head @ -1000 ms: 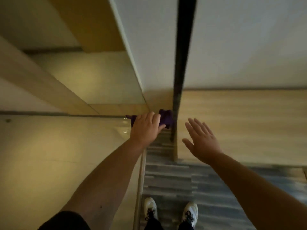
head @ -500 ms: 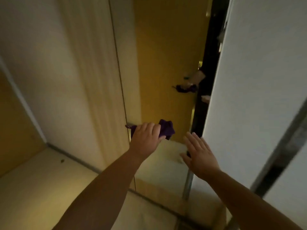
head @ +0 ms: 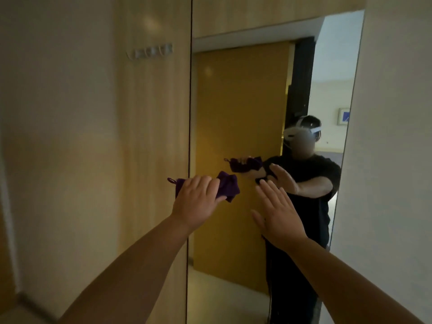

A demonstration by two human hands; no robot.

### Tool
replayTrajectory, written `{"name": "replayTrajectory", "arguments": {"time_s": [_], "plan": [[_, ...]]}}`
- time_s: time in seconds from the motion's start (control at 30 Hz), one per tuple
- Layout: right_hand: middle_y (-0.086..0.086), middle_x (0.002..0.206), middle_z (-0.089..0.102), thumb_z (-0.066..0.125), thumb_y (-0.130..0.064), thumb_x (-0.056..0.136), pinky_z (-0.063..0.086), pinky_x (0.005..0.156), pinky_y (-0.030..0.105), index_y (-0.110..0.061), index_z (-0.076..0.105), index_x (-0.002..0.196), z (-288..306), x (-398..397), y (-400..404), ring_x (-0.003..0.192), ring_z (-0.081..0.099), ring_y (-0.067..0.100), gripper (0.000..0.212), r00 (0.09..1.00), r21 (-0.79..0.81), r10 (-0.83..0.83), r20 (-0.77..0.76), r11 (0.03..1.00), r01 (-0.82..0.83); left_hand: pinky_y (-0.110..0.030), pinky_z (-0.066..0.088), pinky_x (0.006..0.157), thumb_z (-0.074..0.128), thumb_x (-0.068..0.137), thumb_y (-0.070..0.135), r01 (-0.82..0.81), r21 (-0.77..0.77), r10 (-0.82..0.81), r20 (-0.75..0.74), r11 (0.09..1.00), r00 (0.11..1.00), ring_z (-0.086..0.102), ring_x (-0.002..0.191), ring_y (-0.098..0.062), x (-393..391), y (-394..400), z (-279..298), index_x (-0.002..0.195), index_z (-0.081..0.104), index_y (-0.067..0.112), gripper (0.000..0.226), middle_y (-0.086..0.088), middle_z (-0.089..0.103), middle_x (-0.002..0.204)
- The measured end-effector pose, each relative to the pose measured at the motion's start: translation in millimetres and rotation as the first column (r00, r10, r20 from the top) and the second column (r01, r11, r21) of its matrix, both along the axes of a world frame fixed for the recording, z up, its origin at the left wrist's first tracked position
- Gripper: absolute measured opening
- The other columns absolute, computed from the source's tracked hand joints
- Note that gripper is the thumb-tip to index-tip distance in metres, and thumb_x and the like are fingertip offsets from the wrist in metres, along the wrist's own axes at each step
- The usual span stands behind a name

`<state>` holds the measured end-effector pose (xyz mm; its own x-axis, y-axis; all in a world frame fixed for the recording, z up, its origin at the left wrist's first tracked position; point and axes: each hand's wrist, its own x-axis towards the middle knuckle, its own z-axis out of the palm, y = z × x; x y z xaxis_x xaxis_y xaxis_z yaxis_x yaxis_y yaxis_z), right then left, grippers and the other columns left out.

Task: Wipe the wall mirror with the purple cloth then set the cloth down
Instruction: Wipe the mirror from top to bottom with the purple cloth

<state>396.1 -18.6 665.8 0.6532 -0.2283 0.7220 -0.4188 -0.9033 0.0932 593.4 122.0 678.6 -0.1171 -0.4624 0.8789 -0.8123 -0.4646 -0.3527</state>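
The left hand (head: 198, 202) grips the purple cloth (head: 228, 187) with curled fingers, and the bunched cloth sticks out on both sides of the fist. It is held up in front of the left edge of the wall mirror (head: 240, 108); I cannot tell if it touches the glass. The right hand (head: 279, 213) is beside it, flat, fingers straight and together, holding nothing. A wooden panel (head: 152, 136) borders the mirror on the left, a white wall (head: 392, 136) on the right.
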Motion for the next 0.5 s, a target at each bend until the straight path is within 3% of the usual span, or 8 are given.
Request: {"name": "replayTrajectory", "arguments": {"time_s": [0.1,0.27,0.43,0.5], "plan": [[0.01,0.157,0.035,0.01,-0.064,0.098,0.014,0.119,0.044,-0.011,0.041,0.148,26,17,-22,0.147,0.015,0.02,0.079,1.0,-0.048,0.006,0.02,0.999,-0.005,-0.038,0.047,0.074,0.039,0.098,0.051,0.01,-0.051,-0.009,0.013,0.999,1.0,0.057,0.083,-0.025,16,-19,26,0.109,0.056,0.009,0.046,-0.006,0.06,0.094],[0.01,0.159,0.03,0.026,-0.055,0.098,-0.001,0.122,0.035,-0.012,0.037,0.15,76,42,-71,0.15,0.016,0.023,0.068,0.998,-0.183,-0.02,0.067,0.983,0.032,-0.038,0.046,0.074,0.039,0.098,0.049,0.019,-0.14,-0.01,0.064,0.99,0.998,0.057,0.084,-0.025,37,-57,68,0.108,0.059,0.007,0.047,-0.007,0.06,0.094],[0.012,0.159,0.031,0.009,-0.058,0.101,0.016,0.12,0.049,-0.01,0.037,0.149,142,66,-107,0.149,0.02,0.028,0.073,0.992,-0.297,-0.006,0.122,0.954,0.042,-0.039,0.046,0.074,0.037,0.098,0.05,-0.01,-0.214,0.033,0.103,0.977,0.994,0.057,0.085,-0.026,60,-93,120,0.111,0.057,0.009,0.048,-0.006,0.06,0.096],[0.011,0.16,0.028,0.003,-0.059,0.1,0.015,0.12,0.05,-0.011,0.033,0.15,167,75,-114,0.15,0.017,0.027,0.076,0.991,-0.345,-0.022,0.13,0.936,0.066,-0.039,0.046,0.075,0.035,0.098,0.051,-0.024,-0.238,0.049,0.101,0.971,0.994,0.057,0.086,-0.026,69,-105,144,0.112,0.056,0.009,0.049,-0.007,0.06,0.098]]}}
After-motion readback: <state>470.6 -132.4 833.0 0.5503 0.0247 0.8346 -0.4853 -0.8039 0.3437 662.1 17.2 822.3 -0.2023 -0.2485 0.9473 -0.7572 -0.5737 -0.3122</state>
